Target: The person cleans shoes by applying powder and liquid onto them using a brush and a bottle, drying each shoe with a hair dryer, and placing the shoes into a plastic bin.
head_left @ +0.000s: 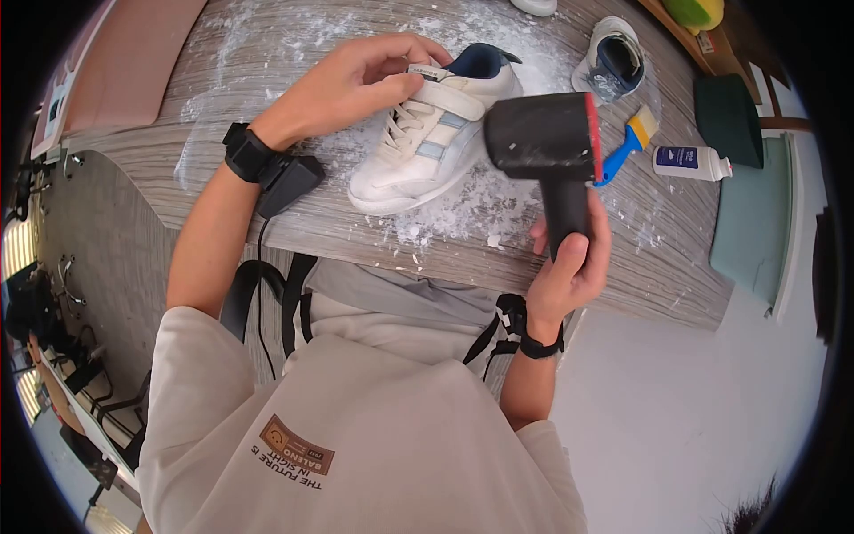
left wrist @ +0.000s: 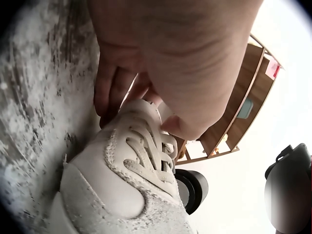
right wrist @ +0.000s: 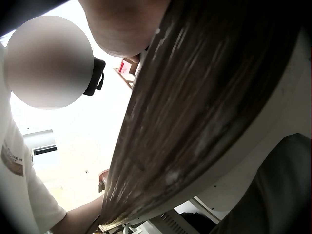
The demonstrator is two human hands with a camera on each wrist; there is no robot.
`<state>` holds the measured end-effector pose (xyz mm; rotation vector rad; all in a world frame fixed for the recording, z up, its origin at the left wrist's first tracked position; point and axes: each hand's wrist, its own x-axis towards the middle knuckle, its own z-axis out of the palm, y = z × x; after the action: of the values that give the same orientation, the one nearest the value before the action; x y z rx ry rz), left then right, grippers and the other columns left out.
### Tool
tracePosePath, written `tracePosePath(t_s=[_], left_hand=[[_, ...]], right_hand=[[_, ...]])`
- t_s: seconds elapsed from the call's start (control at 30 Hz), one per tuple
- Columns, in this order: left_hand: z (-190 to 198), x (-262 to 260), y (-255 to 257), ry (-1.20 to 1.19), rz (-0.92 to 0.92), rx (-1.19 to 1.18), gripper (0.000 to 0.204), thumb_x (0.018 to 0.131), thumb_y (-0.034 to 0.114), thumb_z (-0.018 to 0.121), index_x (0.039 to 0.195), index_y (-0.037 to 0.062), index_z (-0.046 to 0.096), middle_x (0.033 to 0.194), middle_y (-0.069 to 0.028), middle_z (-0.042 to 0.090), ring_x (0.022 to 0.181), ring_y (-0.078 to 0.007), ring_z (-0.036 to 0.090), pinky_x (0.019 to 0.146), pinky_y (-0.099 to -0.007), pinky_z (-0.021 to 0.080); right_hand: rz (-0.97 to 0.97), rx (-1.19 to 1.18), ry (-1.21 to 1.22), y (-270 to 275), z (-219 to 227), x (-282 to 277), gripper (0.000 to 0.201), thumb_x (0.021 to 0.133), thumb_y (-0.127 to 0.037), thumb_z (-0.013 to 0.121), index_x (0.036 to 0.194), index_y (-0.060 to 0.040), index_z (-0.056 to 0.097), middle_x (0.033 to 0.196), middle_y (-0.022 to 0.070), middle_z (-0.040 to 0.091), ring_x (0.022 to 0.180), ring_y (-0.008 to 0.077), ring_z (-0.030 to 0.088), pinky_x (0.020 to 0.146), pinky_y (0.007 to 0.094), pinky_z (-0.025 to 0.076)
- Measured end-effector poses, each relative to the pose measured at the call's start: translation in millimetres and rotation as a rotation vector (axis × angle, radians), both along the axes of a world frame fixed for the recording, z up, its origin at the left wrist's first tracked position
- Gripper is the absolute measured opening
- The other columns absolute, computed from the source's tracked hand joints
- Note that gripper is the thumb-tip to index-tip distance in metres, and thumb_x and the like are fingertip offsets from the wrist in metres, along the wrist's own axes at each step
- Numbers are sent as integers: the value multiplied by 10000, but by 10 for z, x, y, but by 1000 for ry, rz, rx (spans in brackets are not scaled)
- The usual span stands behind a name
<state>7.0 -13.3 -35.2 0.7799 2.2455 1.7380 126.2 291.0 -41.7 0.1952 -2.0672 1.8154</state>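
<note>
A white lace-up shoe [head_left: 418,160] with light blue patches stands on the powder-dusted table [head_left: 329,209], toe toward the person. The left hand [head_left: 356,84] pinches the top of its tongue, thumb in front; in the left wrist view that hand [left wrist: 170,58] is above the laces [left wrist: 146,151]. The right hand [head_left: 574,271] grips the handle of a black dryer-like tool [head_left: 538,138] with a red rim, its head beside the shoe's right side. In the right wrist view only part of the right hand [right wrist: 126,24] shows; the tool is out of sight.
A second shoe [head_left: 612,62] stands at the back right. Nearer are a blue-handled brush [head_left: 630,142] and a white bottle [head_left: 689,163] lying on its side. A dark green item [head_left: 728,120] is at the right edge, and a pink panel [head_left: 124,62] at the back left.
</note>
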Motion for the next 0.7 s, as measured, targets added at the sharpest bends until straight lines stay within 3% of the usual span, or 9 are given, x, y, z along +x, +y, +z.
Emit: tracePosePath(t_s=[0.13,0.27,0.43,0.53,0.7], left_hand=[[-4,14,25,-8,5,25,201,1038,206,580,1172,58,597,1434,-131,578,1203,-203,624,1005,-356,535],[25,48,87,-69,-30,59,218,1025,181,608,1208,64,590,1466,-132,543,1256,-214,591,1031,-364,517],[68,82,125,32,-66,27,271,982,122,670,1234,69,584,1496,-124,509,1322,-227,539,1076,-381,480],[121,90,130,-83,-69,45,285,971,108,684,1239,70,594,1497,-124,513,1339,-232,526,1095,-392,467],[203,81,152,-289,-90,165,252,995,118,658,1237,66,607,1516,-135,524,1323,-223,546,1090,-382,479]], right_hand=[[-111,-44,-43,-49,40,-79,463,1063,-232,561,1413,69,529,1003,157,683,766,137,608,663,249,480],[-93,14,-104,-32,81,-74,464,1035,-176,604,1426,61,523,1031,135,678,784,127,602,683,252,479],[48,130,-57,86,-69,32,510,965,-198,669,1370,96,568,1169,226,699,864,209,728,775,318,567],[113,309,14,93,-78,-9,535,947,-171,678,1384,104,541,1161,226,699,924,251,724,836,349,558],[108,332,-130,144,67,-42,535,966,-178,681,1402,91,526,1226,236,665,1060,279,680,933,364,519]])
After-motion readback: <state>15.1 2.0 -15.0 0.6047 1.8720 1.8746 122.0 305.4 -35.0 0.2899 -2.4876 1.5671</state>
